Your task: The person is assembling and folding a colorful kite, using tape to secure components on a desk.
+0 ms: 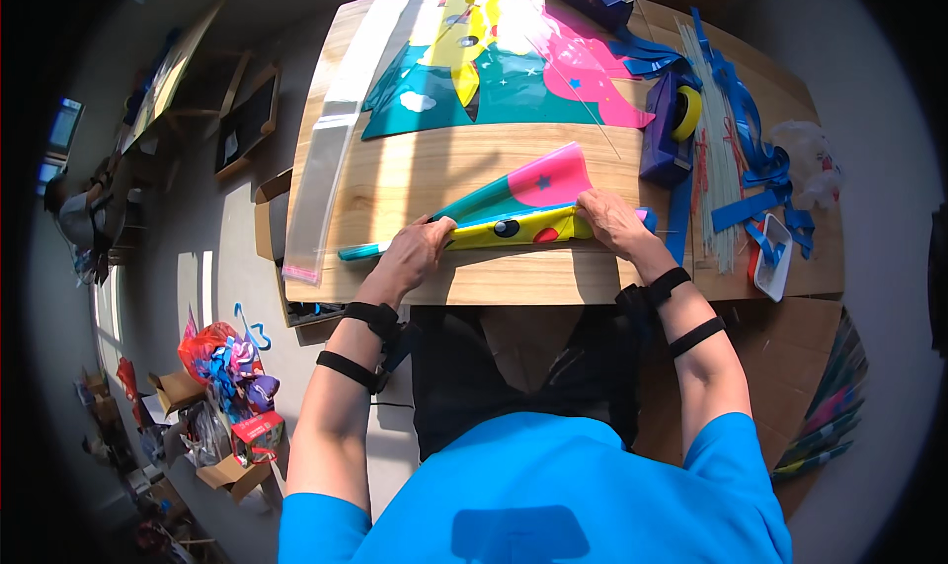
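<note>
A glossy printed plastic sheet [513, 230] in teal, pink and yellow lies partly rolled near the front edge of the wooden table. Its yellow part carries a cartoon eye and a red cheek spot. My left hand [417, 252] pinches the roll towards its narrow teal end. Closed over the other end is my right hand [614, 222], with a bit of the roll sticking out past it. A loose pink flap with a blue star stands up behind the roll. Farther back, more sheets [513, 95] of the same print lie spread flat, shining in the sunlight.
Clear plastic sleeves [341, 159] run along the table's left side. To the right stand a purple tape dispenser [669, 129], thin pale rods [713, 159], blue ribbon [755, 149] and a small white-and-red tray [773, 256]. Bags and boxes [232, 376] crowd the floor at left. Another person [79, 213] is far left.
</note>
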The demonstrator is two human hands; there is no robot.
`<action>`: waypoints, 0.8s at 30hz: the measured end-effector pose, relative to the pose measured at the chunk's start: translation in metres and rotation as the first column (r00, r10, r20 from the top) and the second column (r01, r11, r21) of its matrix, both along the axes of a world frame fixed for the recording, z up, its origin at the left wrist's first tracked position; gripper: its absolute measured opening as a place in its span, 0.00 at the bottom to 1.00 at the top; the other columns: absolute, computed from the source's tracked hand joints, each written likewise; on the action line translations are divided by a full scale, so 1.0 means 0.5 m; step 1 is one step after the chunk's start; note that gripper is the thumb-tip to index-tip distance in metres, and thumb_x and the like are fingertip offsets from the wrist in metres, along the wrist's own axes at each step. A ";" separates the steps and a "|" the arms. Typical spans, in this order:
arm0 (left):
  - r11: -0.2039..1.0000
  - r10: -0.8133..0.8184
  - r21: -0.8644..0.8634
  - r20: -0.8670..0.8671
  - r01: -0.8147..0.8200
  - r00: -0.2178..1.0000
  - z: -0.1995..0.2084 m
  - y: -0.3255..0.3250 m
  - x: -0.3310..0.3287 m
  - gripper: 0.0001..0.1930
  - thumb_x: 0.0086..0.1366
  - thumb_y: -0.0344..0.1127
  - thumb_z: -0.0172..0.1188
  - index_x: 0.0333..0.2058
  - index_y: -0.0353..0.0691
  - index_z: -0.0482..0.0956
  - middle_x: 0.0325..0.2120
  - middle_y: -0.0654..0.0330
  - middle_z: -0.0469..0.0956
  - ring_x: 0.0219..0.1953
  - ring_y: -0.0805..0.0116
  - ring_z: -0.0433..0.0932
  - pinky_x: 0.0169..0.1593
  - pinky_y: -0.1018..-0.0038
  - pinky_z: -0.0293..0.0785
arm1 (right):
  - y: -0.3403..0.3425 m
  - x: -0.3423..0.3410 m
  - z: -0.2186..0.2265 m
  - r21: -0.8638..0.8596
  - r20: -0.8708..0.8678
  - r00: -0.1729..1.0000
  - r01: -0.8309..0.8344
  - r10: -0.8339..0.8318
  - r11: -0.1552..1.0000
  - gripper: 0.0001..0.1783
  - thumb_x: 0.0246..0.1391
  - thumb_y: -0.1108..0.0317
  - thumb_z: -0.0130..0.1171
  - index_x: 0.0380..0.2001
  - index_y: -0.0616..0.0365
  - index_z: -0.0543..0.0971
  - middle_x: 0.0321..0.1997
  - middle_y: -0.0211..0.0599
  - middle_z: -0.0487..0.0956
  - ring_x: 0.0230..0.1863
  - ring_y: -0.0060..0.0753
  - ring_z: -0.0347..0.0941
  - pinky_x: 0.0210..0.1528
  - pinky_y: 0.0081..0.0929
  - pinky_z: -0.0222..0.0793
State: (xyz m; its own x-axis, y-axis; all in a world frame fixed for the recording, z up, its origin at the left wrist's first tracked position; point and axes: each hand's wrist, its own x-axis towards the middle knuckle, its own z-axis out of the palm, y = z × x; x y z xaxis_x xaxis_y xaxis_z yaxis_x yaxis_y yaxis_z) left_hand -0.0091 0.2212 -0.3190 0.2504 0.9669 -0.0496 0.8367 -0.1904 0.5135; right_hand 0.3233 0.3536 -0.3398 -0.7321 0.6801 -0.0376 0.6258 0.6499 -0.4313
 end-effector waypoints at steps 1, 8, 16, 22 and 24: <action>0.999 0.031 -0.012 0.014 -0.031 0.999 0.007 0.000 0.002 0.04 0.66 0.29 0.51 0.39 0.41 0.68 0.27 0.48 0.76 0.34 0.45 0.76 0.50 0.55 0.72 | 0.005 -0.002 -0.007 0.003 0.004 1.000 -0.003 0.003 1.000 0.05 0.56 0.71 0.53 0.35 0.58 0.71 0.35 0.47 0.76 0.43 0.51 0.74 0.44 0.44 0.68; 0.985 0.123 -0.130 0.096 -0.110 0.988 -0.006 0.029 -0.010 0.07 0.69 0.32 0.51 0.43 0.41 0.74 0.33 0.47 0.79 0.37 0.45 0.77 0.41 0.57 0.72 | 0.022 -0.013 -0.047 0.109 0.028 1.000 0.005 -0.008 0.994 0.05 0.58 0.69 0.49 0.34 0.59 0.71 0.34 0.48 0.77 0.42 0.50 0.75 0.42 0.43 0.70; 0.993 0.105 -0.067 0.172 -0.095 0.979 -0.024 0.035 0.002 0.10 0.62 0.25 0.53 0.43 0.37 0.74 0.35 0.49 0.77 0.41 0.48 0.76 0.45 0.59 0.72 | 0.013 -0.021 -0.051 0.122 -0.001 0.999 0.040 -0.040 0.992 0.08 0.53 0.69 0.57 0.34 0.58 0.70 0.34 0.47 0.76 0.41 0.50 0.74 0.42 0.43 0.68; 0.989 0.122 0.059 0.170 -0.134 0.978 -0.036 0.013 0.014 0.11 0.60 0.24 0.55 0.42 0.36 0.74 0.38 0.51 0.75 0.45 0.51 0.74 0.49 0.64 0.71 | -0.007 -0.013 -0.048 0.086 -0.100 0.992 0.090 -0.081 0.992 0.15 0.47 0.69 0.64 0.36 0.57 0.69 0.36 0.45 0.75 0.44 0.52 0.71 0.45 0.43 0.65; 0.974 0.109 0.186 0.124 -0.131 0.986 -0.041 0.007 0.020 0.11 0.59 0.24 0.56 0.42 0.37 0.74 0.39 0.52 0.75 0.45 0.52 0.74 0.50 0.64 0.71 | -0.007 -0.014 -0.042 0.076 -0.095 0.991 0.100 -0.093 0.992 0.16 0.46 0.68 0.65 0.36 0.58 0.69 0.35 0.45 0.75 0.44 0.52 0.71 0.45 0.44 0.65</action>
